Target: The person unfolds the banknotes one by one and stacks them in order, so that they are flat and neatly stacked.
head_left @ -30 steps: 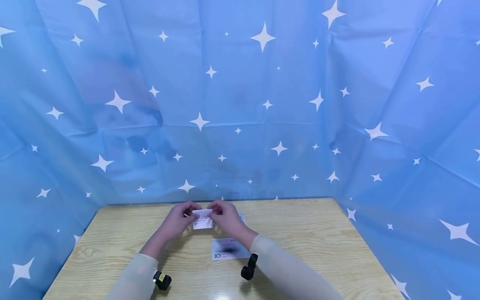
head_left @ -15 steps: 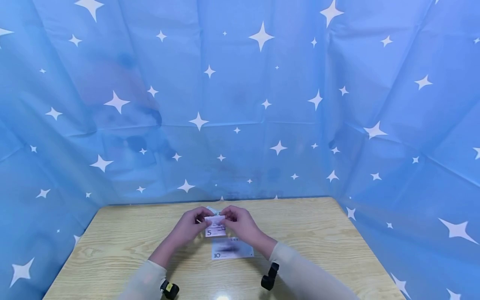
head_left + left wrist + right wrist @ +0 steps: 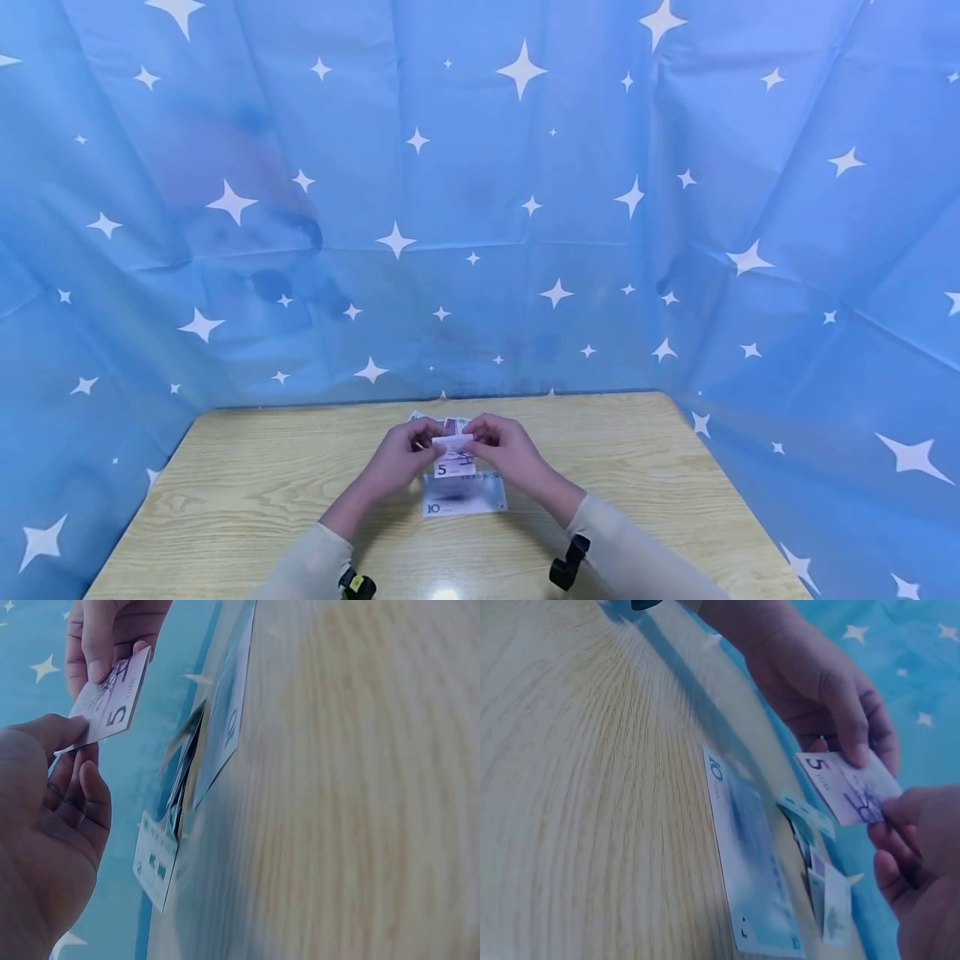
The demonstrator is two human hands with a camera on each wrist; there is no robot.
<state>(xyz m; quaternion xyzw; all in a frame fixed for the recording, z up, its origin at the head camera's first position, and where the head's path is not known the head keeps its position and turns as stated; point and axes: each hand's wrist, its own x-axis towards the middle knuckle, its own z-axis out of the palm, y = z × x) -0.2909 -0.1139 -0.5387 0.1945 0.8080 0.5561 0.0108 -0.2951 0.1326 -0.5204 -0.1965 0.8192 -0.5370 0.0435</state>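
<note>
From where I stand, the person's left hand [image 3: 405,458] and right hand [image 3: 516,454] pinch a small 5 note [image 3: 454,467] between thumb and fingers, one at each side, probably so it sits flat and level. It is raised above the surface [image 3: 637,475], printed 5 upright toward the person, presumably for easy reading. A 10 note [image 3: 465,502] lies flat, nearer the body. Beyond it sits a loose clump of notes [image 3: 837,904], too overlapped for me to count.
</note>
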